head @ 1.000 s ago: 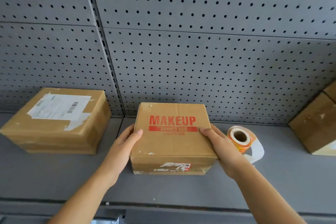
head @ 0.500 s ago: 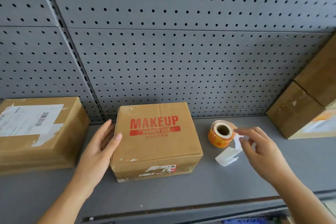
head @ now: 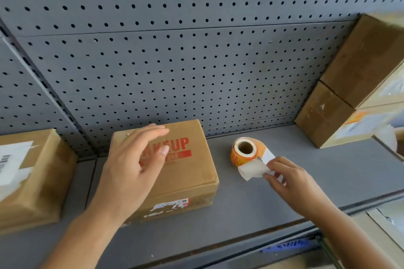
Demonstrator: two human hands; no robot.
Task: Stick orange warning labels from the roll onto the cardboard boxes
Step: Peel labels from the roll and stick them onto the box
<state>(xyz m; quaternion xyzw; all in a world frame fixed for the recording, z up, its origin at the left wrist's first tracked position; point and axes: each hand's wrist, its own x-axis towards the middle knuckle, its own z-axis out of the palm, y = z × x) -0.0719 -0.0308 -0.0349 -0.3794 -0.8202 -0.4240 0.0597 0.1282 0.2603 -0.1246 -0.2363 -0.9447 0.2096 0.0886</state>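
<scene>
My right hand (head: 293, 181): grip pinching loose white backing tail (head: 251, 169) of label roll (head: 244, 150), likely to peel next orange label. Roll lies on shelf (head: 328, 172), just right of MAKEUP box (head: 188, 172). My left hand (head: 131, 170) hovers over box, fingers spread, holding nothing, probably ready to steady it.
</scene>
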